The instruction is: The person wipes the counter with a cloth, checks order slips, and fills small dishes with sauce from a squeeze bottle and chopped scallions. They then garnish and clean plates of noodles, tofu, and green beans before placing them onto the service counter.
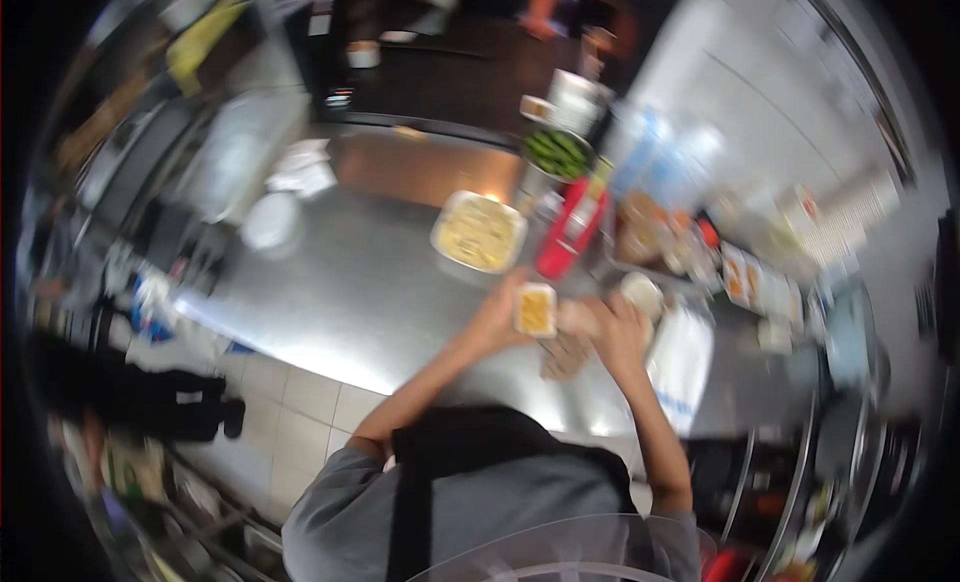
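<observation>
My left hand is closed around a small white container with yellow-orange food in it, held above the front of the steel counter. My right hand is beside it, fingers curled around something pale and blurred; its kind is not clear. Just behind the right fingers is a round whitish thing, perhaps touching them. Below and between the hands shows a brownish flat piece. Farther back on the counter stands a white tub of creamy yellowish food.
A red bottle-like object and a bowl of green vegetables stand behind my hands. To the right are a white bag, clear plastic packs and cartons. White round lids lie left on the counter. A person in dark clothes is at far left.
</observation>
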The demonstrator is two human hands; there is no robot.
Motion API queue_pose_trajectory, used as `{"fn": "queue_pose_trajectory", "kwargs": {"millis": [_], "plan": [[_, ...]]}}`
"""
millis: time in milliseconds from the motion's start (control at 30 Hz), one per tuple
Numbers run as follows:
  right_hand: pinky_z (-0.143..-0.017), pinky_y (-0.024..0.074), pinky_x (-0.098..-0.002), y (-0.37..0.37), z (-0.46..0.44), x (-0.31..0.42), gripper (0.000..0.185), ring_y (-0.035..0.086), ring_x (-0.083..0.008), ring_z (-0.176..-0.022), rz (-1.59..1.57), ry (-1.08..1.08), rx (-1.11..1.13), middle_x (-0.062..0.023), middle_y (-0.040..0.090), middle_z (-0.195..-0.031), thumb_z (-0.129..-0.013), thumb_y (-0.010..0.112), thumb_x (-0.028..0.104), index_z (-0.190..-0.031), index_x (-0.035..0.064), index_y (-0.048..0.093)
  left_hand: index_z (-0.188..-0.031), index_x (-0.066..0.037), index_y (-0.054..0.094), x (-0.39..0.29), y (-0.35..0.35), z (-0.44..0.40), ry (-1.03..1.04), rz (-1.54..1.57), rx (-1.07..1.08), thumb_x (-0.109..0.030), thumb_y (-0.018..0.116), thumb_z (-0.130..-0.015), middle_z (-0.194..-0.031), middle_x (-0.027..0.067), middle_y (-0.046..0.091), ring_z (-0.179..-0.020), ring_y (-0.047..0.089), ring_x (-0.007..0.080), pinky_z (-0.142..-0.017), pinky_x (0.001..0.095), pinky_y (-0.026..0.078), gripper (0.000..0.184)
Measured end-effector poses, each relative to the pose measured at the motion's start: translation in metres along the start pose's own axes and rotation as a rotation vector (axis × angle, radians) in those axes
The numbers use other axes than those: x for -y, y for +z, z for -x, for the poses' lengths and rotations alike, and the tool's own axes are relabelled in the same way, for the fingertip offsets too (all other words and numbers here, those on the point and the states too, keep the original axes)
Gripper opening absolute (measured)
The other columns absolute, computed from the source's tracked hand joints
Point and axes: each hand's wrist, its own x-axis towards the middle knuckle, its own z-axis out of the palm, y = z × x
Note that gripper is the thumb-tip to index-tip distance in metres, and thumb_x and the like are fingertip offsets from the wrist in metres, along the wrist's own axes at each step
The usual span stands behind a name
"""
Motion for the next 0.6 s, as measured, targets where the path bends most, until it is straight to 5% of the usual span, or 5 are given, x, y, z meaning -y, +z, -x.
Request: {"fn": "queue_pose_trajectory", "kwargs": {"millis": [100,233,400,500,600], "plan": [[-0.078,0.0454,-0.0394,0.018,0.012,-0.014,0.051,0.057,-0.0318,-0.089,-0.471,0.138,0.121,-0.0130,0.057,-0.097,-0.058,0.077,0.013,-0.105,0.0073,0.060,-0.134,-0.001,0.024,-0.009,-0.008,0.006,0.018,-0.002,-0.003,-0.013,0.082,-0.052,-0.131,0.0216,0.037,-0.122,0.038,0.0367,-0.102,0.0400,0.033,0.101],[-0.086,0.0435,-0.0330,0.045,0.033,-0.020,0.064,0.055,-0.0207,-0.097,-1.049,0.307,0.059,-0.0105,0.055,-0.107,-0.062,0.079,0.009,-0.118,0.0000,0.049,-0.136,-0.008,0.019,-0.022,-0.021,0.017,-0.004,-0.009,-0.020,-0.014,0.080,-0.057,-0.124,0.0211,0.043,-0.119,0.041,0.0369,-0.098,0.0422,0.037,0.099],[-0.083,0.0447,-0.0313,0.043,0.059,-0.019,0.068,0.054,-0.0179,-0.096,-1.156,0.553,-0.234,-0.0096,0.052,-0.111,-0.069,0.074,0.006,-0.127,0.0024,0.038,-0.135,-0.010,0.019,-0.028,-0.032,0.027,-0.063,0.015,-0.029,-0.014,0.078,-0.060,-0.122,0.0212,0.044,-0.119,0.040,0.0374,-0.097,0.0433,0.037,0.095],[-0.093,0.0411,-0.0374,0.030,0.070,-0.013,0.067,0.052,-0.0256,-0.104,-1.069,0.674,-0.331,-0.0142,0.048,-0.119,-0.072,0.068,-0.001,-0.129,-0.0009,0.034,-0.134,-0.009,0.020,-0.024,-0.036,0.032,-0.070,-0.004,-0.066,-0.016,0.077,-0.060,-0.123,0.0216,0.043,-0.119,0.041,0.0372,-0.098,0.0426,0.036,0.094],[-0.095,0.0404,-0.0403,0.086,0.114,-0.085,0.072,0.049,-0.0282,-0.109,-1.012,0.619,-0.311,-0.0167,0.044,-0.124,-0.071,0.068,0.000,-0.133,0.0017,0.030,-0.134,-0.007,0.020,-0.026,-0.043,0.037,-0.078,-0.035,-0.101,-0.016,0.077,-0.060,-0.124,0.0219,0.042,-0.119,0.041,0.0369,-0.098,0.0417,0.036,0.094]]}}
